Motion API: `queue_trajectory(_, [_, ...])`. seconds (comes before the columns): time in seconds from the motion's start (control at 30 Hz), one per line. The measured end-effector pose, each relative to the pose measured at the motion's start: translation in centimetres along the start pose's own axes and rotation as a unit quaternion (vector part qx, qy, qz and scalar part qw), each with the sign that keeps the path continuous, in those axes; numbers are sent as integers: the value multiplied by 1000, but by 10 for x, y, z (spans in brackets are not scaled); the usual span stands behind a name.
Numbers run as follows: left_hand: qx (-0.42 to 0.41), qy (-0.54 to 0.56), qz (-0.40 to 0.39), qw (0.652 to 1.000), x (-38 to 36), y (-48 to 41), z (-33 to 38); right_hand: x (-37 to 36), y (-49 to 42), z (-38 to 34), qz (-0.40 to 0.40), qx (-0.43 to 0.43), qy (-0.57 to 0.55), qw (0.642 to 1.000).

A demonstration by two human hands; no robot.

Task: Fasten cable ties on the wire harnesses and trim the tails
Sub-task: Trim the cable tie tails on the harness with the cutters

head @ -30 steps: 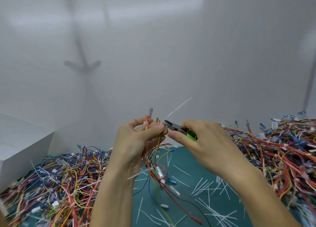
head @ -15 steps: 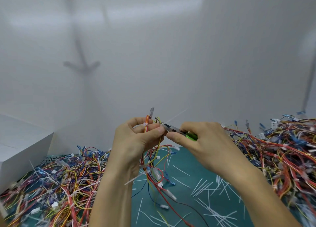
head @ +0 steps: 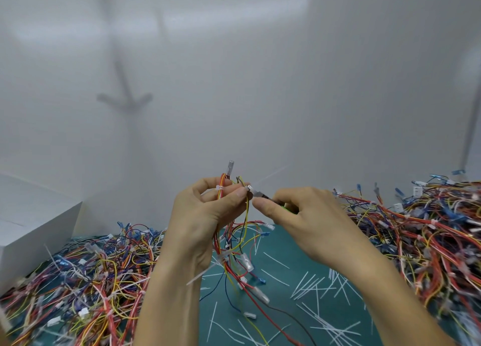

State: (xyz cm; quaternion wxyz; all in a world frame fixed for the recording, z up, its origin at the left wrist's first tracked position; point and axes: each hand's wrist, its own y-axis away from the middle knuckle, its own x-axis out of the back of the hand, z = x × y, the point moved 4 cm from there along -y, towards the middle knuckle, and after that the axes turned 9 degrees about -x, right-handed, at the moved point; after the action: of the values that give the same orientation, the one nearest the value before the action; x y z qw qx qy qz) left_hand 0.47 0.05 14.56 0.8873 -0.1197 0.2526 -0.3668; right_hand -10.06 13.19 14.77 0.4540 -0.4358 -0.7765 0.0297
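My left hand grips a wire harness of red, yellow and blue wires, held upright in front of me, with a white cable tie fastened near its top. My right hand grips small cutters with green handles. The cutter jaws sit at a second tie head beside my left thumb. That tie's white tail sticks up to the right, blurred. The harness's lower ends hang down to the green mat.
A heap of tied harnesses covers the mat at left, and a larger heap of harnesses lies at right. Several cut white tie tails are scattered on the mat. A white box stands far left. White walls close the back.
The cutter jaws have moved left, up against the tie head at my left thumb. The tie's tail has dropped lower and blurs. Both hands have shifted slightly down and together.
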Motion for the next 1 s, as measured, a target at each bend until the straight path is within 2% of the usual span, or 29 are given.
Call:
queue_trajectory(0.4, [-69,-54,25,996,-1,2,7,-8,1,-4,-33,-4,-49,998])
queue_trajectory(0.7, [-94,-79,22,992,1,3,11,-15,-2,-1,-89,-25,-144,985])
queue_trajectory(1.0, [-103,-98,16,990,1,4,15,-21,-3,3,-114,-28,-187,975])
